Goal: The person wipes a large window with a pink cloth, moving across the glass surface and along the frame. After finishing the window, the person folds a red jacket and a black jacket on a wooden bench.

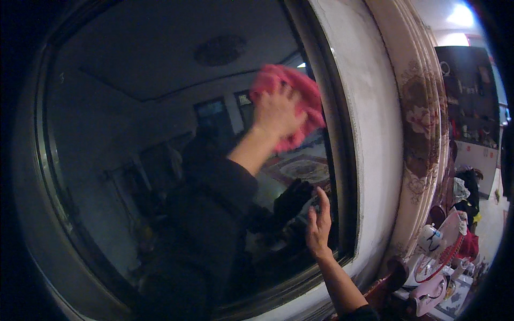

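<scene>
A dark window pane (132, 132) fills most of the view and mirrors the room and a dark figure. Up near its right side, my left hand (279, 110) presses a pink cloth (309, 88) flat on the glass, palm down and fingers spread. The cloth reaches the frame's right edge; hand and cloth are slightly blurred. Lower down, my right hand (320, 224) is raised in front of the pane near its lower right corner. It holds nothing, with thumb and fingers apart; whether the fingertips touch the glass I cannot tell.
The dark window frame (345, 168) borders a pale wall strip (373, 140). A flowered curtain (421, 120) hangs to its right. Beyond are a dark cabinet (468, 96), a fan with a pink rim (441, 248), a pink bag (429, 295) and piled clothes (466, 196).
</scene>
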The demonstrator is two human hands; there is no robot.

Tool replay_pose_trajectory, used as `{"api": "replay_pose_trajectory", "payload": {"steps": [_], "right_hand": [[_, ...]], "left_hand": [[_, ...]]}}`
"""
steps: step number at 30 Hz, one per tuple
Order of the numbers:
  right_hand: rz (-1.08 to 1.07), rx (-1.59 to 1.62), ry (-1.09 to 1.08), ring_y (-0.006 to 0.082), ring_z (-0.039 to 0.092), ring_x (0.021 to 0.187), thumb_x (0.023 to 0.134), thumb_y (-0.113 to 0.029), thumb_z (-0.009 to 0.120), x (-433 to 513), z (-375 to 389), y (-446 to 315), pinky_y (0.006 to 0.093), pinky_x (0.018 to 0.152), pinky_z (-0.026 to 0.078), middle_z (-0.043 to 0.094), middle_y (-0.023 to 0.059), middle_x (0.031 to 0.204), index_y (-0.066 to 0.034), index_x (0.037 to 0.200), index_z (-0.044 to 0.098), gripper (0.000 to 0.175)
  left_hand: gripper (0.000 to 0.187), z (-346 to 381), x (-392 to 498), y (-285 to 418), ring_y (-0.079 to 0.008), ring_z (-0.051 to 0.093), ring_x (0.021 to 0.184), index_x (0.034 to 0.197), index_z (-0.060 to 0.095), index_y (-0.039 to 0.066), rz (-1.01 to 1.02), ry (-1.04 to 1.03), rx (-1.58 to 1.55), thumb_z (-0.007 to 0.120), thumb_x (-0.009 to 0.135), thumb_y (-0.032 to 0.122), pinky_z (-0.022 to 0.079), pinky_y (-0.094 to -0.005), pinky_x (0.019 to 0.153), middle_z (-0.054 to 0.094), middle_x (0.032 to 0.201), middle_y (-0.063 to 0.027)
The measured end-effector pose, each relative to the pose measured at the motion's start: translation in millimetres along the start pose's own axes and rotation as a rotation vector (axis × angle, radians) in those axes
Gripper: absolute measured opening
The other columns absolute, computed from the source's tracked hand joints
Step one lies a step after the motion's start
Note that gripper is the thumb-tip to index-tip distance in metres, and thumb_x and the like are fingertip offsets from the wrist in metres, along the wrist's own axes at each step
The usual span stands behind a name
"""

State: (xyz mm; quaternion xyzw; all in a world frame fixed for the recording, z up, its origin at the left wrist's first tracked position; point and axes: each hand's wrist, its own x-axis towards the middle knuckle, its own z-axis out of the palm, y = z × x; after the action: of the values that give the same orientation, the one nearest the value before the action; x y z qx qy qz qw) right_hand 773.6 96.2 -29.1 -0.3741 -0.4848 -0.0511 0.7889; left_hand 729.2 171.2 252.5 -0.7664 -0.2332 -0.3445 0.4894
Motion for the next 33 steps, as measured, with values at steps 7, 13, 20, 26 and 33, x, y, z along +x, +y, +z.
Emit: {"api": "replay_pose_trajectory", "payload": {"steps": [7, 13, 20, 26, 33], "right_hand": [[-0.048, 0.078, -0.131, 0.0283, 0.041, 0.135, 0.094, -0.006, 0.048, -13.1, 38.8, -32.9, 0.0369, 0.113, 0.028, 0.045, 0.0175, 0.143, -0.0016, 0.141, 0.041, 0.048], [-0.097, 0.126, -0.167, 0.0296, 0.038, 0.137, 0.091, -0.002, 0.047, -15.6, 62.5, -62.2, 0.0378, 0.114, 0.025, 0.043, 0.0179, 0.145, 0.0008, 0.141, 0.04, 0.05], [-0.281, 0.218, -0.153, 0.0316, 0.035, 0.139, 0.09, -0.001, 0.047, -16.4, 130.0, -114.4, 0.0407, 0.116, 0.023, 0.041, 0.0206, 0.146, 0.0031, 0.142, 0.037, 0.053], [-0.421, 0.228, -0.255, 0.0405, 0.034, 0.138, 0.082, 0.005, 0.052, -30.9, 171.1, -140.2, 0.0465, 0.116, 0.025, 0.041, 0.0225, 0.145, -0.0007, 0.139, 0.041, 0.059], [-0.509, 0.199, -0.325, 0.0418, 0.035, 0.138, 0.081, 0.002, 0.056, -55.7, 197.3, -155.4, 0.0515, 0.115, 0.023, 0.045, 0.0213, 0.142, -0.0021, 0.136, 0.044, 0.056]], "left_hand": [[0.058, -79.7, -15.8, -150.4, -0.0358, 0.043, 0.129, 0.13, 0.056, 0.014, -0.147, 0.349, 0.347, 0.054, 0.087, 0.054, 0.029, -0.0591, 0.108, 0.051, 0.137, -0.0131], [0.051, -111.6, -38.8, -187.6, -0.038, 0.05, 0.121, 0.125, 0.06, 0.014, -0.335, 0.206, 0.287, 0.05, 0.089, 0.049, 0.019, -0.0662, 0.109, 0.063, 0.121, -0.0132], [0.058, -75.3, -146.7, -97.2, -0.0345, 0.045, 0.129, 0.126, 0.061, 0.022, 0.329, -0.05, -0.123, 0.062, 0.075, 0.049, 0.039, -0.0559, 0.105, 0.051, 0.135, -0.0114], [0.05, -146.4, -136.1, -228.7, -0.0391, 0.051, 0.115, 0.12, 0.06, 0.014, -0.084, 0.244, 0.185, 0.059, 0.082, 0.046, 0.044, -0.0516, 0.094, 0.055, 0.127, -0.0142], [0.066, -218.8, -233.6, -337.3, -0.043, 0.044, 0.126, 0.137, 0.049, 0.011, -0.719, 0.409, 0.425, 0.047, 0.09, 0.058, 0.018, -0.0635, 0.111, 0.055, 0.13, -0.0223]]}}
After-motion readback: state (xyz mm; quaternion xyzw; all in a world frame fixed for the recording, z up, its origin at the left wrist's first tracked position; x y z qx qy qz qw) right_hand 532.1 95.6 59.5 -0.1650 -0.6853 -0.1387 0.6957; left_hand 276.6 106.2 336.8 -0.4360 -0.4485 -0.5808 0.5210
